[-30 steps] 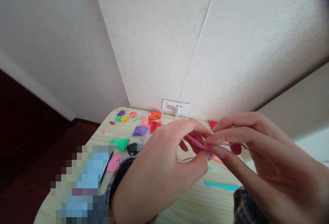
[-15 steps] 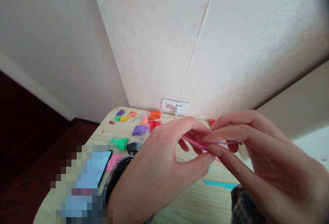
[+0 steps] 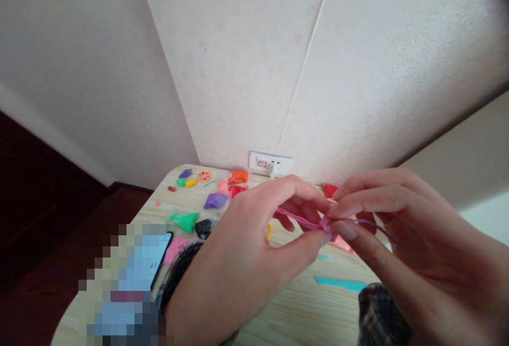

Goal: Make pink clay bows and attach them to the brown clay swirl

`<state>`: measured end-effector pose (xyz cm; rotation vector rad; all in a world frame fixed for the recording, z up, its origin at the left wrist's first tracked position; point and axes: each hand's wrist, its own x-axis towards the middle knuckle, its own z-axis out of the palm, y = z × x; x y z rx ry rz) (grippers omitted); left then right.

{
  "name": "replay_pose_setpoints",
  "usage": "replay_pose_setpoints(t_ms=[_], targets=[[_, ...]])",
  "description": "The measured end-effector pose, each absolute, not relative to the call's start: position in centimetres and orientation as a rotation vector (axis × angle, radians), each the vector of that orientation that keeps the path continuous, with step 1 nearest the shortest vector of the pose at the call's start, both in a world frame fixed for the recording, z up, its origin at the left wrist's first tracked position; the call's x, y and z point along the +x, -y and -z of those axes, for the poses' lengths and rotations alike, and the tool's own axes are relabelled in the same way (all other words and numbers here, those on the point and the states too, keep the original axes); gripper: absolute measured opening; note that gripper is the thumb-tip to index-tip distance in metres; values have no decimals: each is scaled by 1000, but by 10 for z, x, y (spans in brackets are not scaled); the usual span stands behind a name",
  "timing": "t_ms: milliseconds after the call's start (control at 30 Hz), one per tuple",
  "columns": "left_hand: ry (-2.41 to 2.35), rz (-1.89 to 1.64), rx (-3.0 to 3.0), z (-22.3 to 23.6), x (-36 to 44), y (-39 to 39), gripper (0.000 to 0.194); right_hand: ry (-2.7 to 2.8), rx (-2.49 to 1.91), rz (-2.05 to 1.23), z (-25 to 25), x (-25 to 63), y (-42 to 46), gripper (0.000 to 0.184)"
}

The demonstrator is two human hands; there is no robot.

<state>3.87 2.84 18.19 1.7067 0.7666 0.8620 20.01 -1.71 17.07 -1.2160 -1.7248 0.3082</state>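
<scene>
Thin pink and purple strands (image 3: 297,218) stretch between my two hands above the table, with a small loop or knot where the fingertips meet. My left hand (image 3: 250,250) is closed on the left end of the strands, thumb and fingers pinching close to the knot. My right hand (image 3: 413,240) pinches the knot between thumb and fingertips, and a thin purple end trails to the right from it. The fingers partly hide the strands, so I cannot tell what they are made of. Beneath the hands lies a salmon-coloured piece (image 3: 344,244).
Bagged coloured lumps, such as green (image 3: 185,222), purple (image 3: 216,201) and orange (image 3: 238,177), lie on the wooden table (image 3: 294,314). Small fruit-like shapes, including a citrus slice (image 3: 204,176), sit at the back left. A turquoise strip (image 3: 340,283) and a phone (image 3: 165,256) are nearer.
The right hand has shifted slightly to the right. A loop or knot in the strands now shows between the fingertips, and the purple end curves more. The left hand has barely moved.
</scene>
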Motion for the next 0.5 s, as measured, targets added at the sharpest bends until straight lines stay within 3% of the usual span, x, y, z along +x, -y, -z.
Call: replay_pose_setpoints(t_ms=[500], targets=[[-754,-862,1617,-184,38,-28,7,1700,-1222,-318,-169,201,17,10]])
